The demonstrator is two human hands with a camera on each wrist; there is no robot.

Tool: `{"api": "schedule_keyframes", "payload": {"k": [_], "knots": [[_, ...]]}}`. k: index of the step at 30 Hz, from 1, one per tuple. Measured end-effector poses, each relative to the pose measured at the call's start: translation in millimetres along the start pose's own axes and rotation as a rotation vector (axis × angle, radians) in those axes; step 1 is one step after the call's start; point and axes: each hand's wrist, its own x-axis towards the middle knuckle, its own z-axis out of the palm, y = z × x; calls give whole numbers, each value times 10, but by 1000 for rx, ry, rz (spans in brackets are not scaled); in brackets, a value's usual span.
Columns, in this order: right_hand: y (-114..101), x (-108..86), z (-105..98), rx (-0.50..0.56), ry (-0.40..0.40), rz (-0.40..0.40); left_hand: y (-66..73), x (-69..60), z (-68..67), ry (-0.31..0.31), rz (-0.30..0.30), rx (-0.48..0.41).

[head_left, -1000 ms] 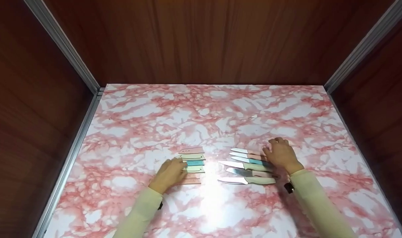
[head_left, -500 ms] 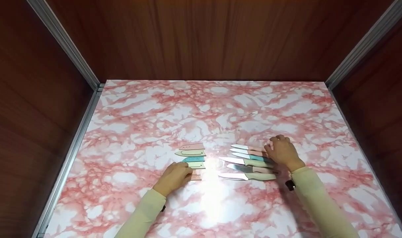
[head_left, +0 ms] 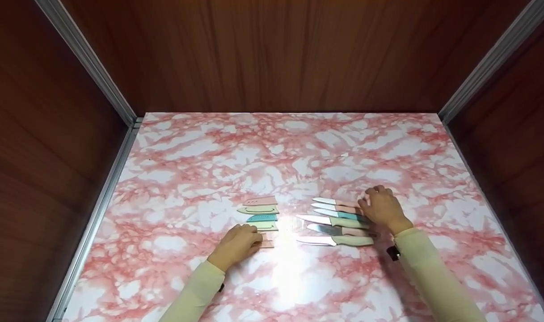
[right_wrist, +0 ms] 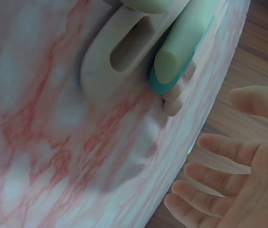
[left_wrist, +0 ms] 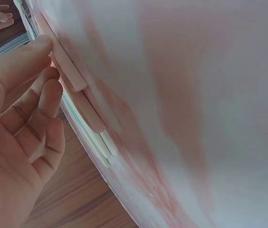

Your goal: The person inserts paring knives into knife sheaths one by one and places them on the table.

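Wood-grain panels [head_left: 280, 53] round a red-and-white marbled tabletop [head_left: 173, 147]

Metal posts [head_left: 88, 67] at the corners. Sleeves [head_left: 432, 273], pale yellow, two. Right hand [head_left: 382, 208] at the handle ends of the far knives, fingers loosely spread, holding nothing. Left hand [head_left: 236, 247] over the left ends of two pink sheaths [head_left: 267, 244], thumb and forefinger drawn narrow; pinching or merely touching, impossible to tell.

Knives, six, in one row: pale-green-handled knife [head_left: 354, 241] nearest, then pink-handled knife [head_left: 327, 230], green-handled knife [head_left: 343, 222], teal-handled knife [head_left: 354, 216], two small pink-handled knives [head_left: 347, 209].

Sheaths, six, well apart from the right hand: the two pink at the left fingertips; beyond, green sheath [head_left: 267, 226], teal sheath [head_left: 262, 218], long green sheath [head_left: 256, 209], far pink sheath [head_left: 261, 201]. Grouped by kind, blades towards sheaths, presumably for easy matching; left fingers probably there for straightening.
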Motion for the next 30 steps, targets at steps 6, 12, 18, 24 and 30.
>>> {"api": "schedule_keyframes", "payload": {"k": [6,12,18,24,30], "knots": [[-12,5,10,-6,-5,7,4,-3,19,-7,-3,-8],[-22,16,12,-5,-27,15,4,-26,41,22,15,-41],[-29,38,7,3,-30,9,6,-28,43,22,32,-39],[-26,68,31,7,-16,0,42,-22,22,-47,-23,-49],[-23,87,55,15,-17,-22,82,-8,14,-77,-40,-69]]}}
